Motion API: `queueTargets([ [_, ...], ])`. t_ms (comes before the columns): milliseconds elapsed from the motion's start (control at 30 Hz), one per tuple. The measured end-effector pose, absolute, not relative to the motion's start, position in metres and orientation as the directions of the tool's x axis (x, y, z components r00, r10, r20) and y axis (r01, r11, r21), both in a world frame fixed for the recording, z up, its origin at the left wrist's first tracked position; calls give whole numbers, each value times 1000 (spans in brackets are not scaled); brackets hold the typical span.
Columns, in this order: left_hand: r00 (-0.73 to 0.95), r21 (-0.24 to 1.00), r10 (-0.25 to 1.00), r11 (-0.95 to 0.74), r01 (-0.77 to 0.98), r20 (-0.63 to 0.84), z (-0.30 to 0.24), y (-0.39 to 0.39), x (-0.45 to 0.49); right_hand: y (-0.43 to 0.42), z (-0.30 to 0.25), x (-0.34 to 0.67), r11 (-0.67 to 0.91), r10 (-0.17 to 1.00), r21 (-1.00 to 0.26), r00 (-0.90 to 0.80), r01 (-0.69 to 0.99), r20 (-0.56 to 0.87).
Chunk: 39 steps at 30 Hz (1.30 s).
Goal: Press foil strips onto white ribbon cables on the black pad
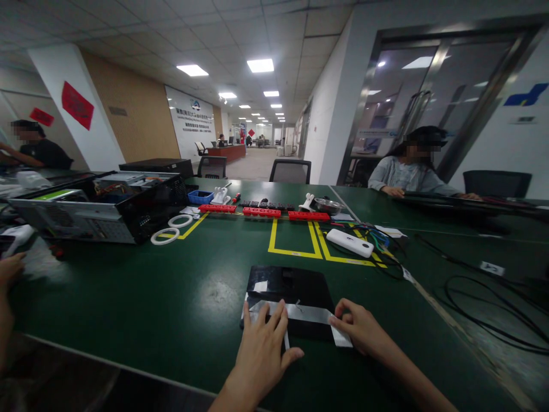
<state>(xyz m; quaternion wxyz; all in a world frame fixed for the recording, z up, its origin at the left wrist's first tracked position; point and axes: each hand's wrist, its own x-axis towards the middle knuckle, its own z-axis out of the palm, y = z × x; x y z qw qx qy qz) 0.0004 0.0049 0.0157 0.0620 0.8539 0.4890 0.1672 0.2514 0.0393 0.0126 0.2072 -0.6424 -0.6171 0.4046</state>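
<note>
On the green table in front of me lies a flat black panel [295,281], with a small white label near its upper left. A silvery strip [311,313], which looks like tape, runs across the panel from left to right. My left hand [262,346] rests with its fingers spread on the strip's left part, pressing it against the panel. At the panel's right edge, my right hand [358,326] pinches the strip's right end, where a whitish flap [341,337] hangs over the edge. The fingers hide part of that end.
An opened computer case [94,209] stands at the left, near two white rings [165,236]. Red trays [261,212] line the back. A white power strip [349,243] and black cables [476,315] lie to the right. A person [412,166] sits across; another person's hand [11,269] shows at left.
</note>
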Motion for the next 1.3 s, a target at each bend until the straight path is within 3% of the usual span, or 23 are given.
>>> queueTargets([
  [267,509,286,818,-572,769,268,15,6,-27,36,17,248,-148,967,-758,-66,635,-245],
  [567,150,436,825,-431,790,545,-17,-8,-106,33,23,249,-190,953,-795,-88,576,-291],
  [867,101,485,827,-418,769,552,-18,-12,-103,32,23,252,-253,936,-795,-68,551,-345],
  [1300,83,483,817,-416,770,571,-24,-11,-105,24,48,244,-197,954,-916,-146,350,-262],
])
